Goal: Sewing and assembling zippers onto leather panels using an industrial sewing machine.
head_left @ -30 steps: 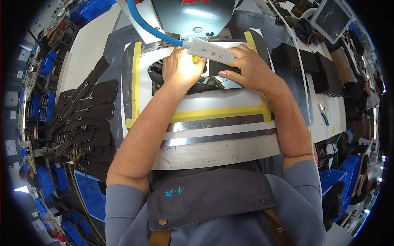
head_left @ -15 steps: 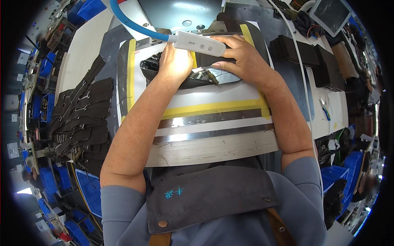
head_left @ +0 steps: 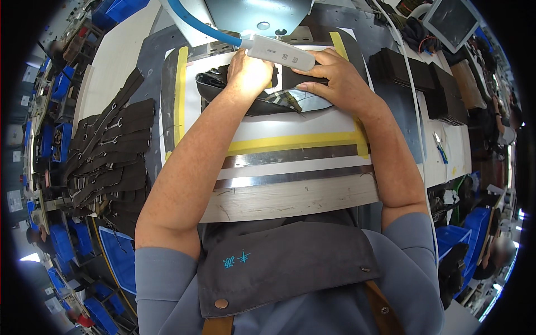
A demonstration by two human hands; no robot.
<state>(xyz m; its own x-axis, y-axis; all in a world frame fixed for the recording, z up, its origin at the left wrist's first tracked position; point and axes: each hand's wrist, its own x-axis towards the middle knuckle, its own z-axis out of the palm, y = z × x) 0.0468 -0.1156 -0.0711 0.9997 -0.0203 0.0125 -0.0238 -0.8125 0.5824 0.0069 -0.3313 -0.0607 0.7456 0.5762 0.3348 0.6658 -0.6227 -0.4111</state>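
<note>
We have both hands pressed on one glossy black leather piece [head_left: 262, 103] that lies on the white work plate [head_left: 290, 131] at the far middle of the bench, directly under the white bar-shaped lamp [head_left: 279, 52] on its blue hose [head_left: 195, 23]. Our left hand [head_left: 249, 75] rests flat on the piece's upper left part, fingers curled down onto it; our right hand [head_left: 334, 81] lies with fingers stretched and close together, pinning the piece's right end near a small black block [head_left: 293, 78]. Neither hand grips anything, both only press. Yellow tape strips [head_left: 181, 95] frame the plate on three sides, and two shiny metal bands [head_left: 290, 167] run across the near part, ahead of the pale wooden bench edge [head_left: 290, 198]. Blue plastic bins [head_left: 120, 254] stand along the left and lower left, and more at the right; what lies in them we cannot tell. To the left, a heap of dark brown leather straps with metal buckles [head_left: 109, 148] lies fanned out, too many and overlapped to count. To the right, stacks of black flat pieces [head_left: 419, 75] sit near one grey monitor [head_left: 452, 19].
</note>
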